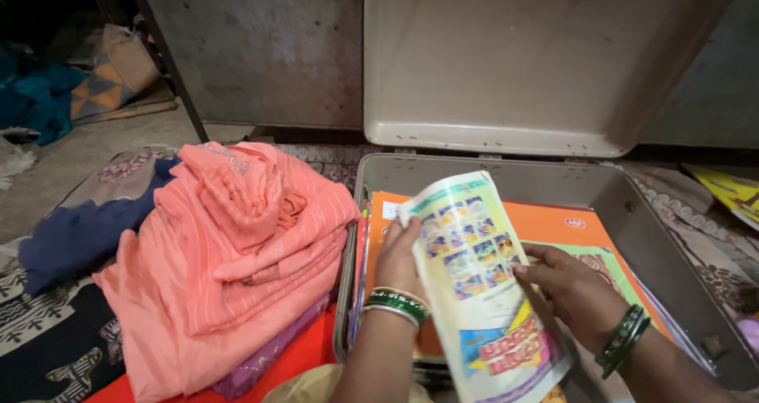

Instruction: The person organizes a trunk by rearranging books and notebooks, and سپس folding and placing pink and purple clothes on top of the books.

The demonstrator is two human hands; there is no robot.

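A thin picture booklet (478, 284) is held upright over the open metal trunk (672, 237), its left edge gripped by the closed fingers of the left hand (402, 262) while the right hand (571, 288) rests on its right side with fingers loosely curled (how firmly they pinch cannot be told). The step in hand appears to be sorting through the trunk's contents, with an orange book (553, 217) lying flat beneath. Any next move calls for the limp pages to be supported on both edges, clear of the folded pink cloth (237, 253) beside the trunk.
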